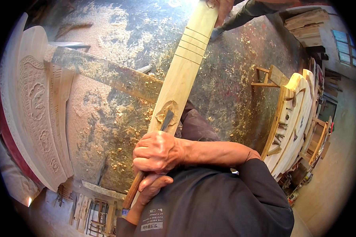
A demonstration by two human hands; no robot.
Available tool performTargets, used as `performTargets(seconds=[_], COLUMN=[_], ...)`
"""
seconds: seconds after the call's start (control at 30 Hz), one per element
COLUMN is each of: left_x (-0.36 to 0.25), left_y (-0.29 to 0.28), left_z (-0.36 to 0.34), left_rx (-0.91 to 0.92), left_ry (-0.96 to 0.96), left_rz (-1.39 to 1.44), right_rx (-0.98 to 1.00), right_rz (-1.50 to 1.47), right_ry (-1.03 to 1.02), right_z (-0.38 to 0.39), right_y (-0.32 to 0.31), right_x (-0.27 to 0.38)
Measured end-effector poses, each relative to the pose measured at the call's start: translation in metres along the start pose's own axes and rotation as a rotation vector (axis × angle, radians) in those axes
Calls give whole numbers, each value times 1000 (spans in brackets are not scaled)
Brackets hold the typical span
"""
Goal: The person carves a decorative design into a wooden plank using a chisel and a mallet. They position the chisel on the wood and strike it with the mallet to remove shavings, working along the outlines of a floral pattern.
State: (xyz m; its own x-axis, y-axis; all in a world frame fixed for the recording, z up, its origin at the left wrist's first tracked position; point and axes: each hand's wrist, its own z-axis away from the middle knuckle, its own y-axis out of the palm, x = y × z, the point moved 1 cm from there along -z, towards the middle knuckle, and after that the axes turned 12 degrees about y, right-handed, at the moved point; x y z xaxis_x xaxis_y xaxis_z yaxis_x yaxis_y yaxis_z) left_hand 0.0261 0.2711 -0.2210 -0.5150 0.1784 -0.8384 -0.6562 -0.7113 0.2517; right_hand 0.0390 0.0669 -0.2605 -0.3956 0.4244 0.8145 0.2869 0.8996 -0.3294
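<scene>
A long pale wooden board (pixel 182 71) runs away from my body, with several dark lines drawn across its far part. A rough hollow with raised chips (pixel 168 110) is cut into its near part. The dark blade of a wooden-handled chisel (pixel 167 119) rests in that hollow. My right hand (pixel 157 152) is closed in a fist around the chisel, over the board's near end. Just below it, my left hand (pixel 152 187) is closed at the lower handle, its fingers partly hidden. Another person's hand (pixel 224 11) is at the board's far end.
A narrow worn plank (pixel 106 75) meets the board from the left. Wood shavings (pixel 126 158) litter the floor. At left stands a large carved wooden panel (pixel 39 102). On the right, a pale wooden bench (pixel 290 122) carries several tools. A small wooden stand (pixel 273 77) is beyond it.
</scene>
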Motion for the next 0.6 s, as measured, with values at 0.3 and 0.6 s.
performTargets(seconds=[0.3,0.6], left_x=[-8,2], left_y=[1,-8], left_z=[-7,1], left_rx=[38,123], left_ry=[-63,89], left_rz=[-159,-268], right_rx=[79,-6], right_rz=[66,-28], right_ry=[5,-7], right_z=[-1,2], right_y=[-14,-9], right_x=[-1,2])
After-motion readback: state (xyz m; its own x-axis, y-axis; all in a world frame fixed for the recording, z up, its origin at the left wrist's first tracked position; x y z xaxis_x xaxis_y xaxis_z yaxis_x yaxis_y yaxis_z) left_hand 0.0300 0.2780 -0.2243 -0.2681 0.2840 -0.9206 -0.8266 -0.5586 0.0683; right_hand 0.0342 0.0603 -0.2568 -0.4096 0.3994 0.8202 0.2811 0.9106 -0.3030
